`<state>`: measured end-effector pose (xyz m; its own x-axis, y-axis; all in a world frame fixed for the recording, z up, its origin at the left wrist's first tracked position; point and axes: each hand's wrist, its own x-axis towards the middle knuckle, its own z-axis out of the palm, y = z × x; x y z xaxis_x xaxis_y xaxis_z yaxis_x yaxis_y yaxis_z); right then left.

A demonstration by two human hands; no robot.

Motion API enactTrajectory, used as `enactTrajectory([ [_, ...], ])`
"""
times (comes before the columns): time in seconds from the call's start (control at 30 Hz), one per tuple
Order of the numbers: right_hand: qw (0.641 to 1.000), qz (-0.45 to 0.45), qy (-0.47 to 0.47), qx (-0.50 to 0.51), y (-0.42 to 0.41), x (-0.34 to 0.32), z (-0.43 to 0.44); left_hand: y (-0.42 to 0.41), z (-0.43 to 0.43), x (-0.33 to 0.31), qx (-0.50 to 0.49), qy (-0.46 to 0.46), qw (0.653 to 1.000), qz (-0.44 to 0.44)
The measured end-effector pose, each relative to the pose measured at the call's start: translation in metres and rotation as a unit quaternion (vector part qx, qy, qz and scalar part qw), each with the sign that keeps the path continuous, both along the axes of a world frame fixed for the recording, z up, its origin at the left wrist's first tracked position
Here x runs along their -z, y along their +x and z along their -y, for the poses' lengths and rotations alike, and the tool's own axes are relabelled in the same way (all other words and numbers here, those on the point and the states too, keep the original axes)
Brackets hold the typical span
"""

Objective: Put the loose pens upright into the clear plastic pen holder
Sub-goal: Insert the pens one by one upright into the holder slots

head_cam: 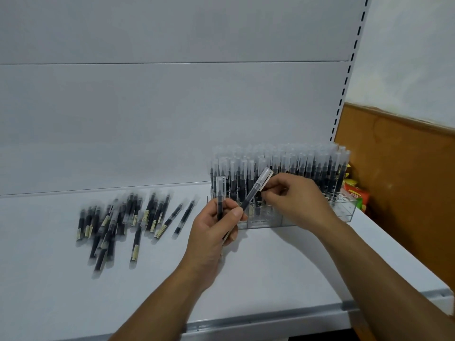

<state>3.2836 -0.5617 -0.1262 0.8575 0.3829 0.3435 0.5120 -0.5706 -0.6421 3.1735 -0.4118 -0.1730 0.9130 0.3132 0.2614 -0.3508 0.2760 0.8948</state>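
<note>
Two pens [219,193] sit gripped in my left hand [214,232]; my right hand [293,200] pinches the slanted pen [254,190], partly hiding the clear pen holder [344,212].

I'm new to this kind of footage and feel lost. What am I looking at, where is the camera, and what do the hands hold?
No machine here: a person wears one camera on the head, looking down at their bare hands. The left hand grips an upright pen and a slanted pen; the right hand pinches the slanted pen near its cap. On the white shelf lie a pile of loose pens at left and a clear holder with many standing pens at right.
</note>
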Motion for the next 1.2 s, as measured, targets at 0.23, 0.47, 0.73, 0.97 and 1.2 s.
enactTrajectory([
  [0.23, 0.935, -0.207, 0.248, -0.148, -0.033, 0.006, 0.006, -0.001, 0.001, 0.000, 0.012, 0.018, 1.000, -0.002],
  [0.47, 0.911, -0.220, 0.298, -0.180, -0.041, 0.007, 0.000, -0.002, 0.007, -0.003, 0.008, 0.030, 1.000, -0.004],
  [0.73, 0.958, -0.016, 0.285, 0.011, -0.002, -0.030, 0.023, 0.002, 0.004, -0.001, 0.009, -0.018, 1.000, -0.019],
  [0.97, 0.996, 0.054, 0.068, 0.014, 0.011, -0.018, 0.013, 0.002, 0.003, 0.000, 0.019, 0.004, 1.000, -0.008],
  [1.2, 0.997, 0.053, -0.059, -0.025, 0.012, -0.006, 0.003, 0.001, 0.004, 0.001, 0.011, 0.023, 1.000, -0.013],
])
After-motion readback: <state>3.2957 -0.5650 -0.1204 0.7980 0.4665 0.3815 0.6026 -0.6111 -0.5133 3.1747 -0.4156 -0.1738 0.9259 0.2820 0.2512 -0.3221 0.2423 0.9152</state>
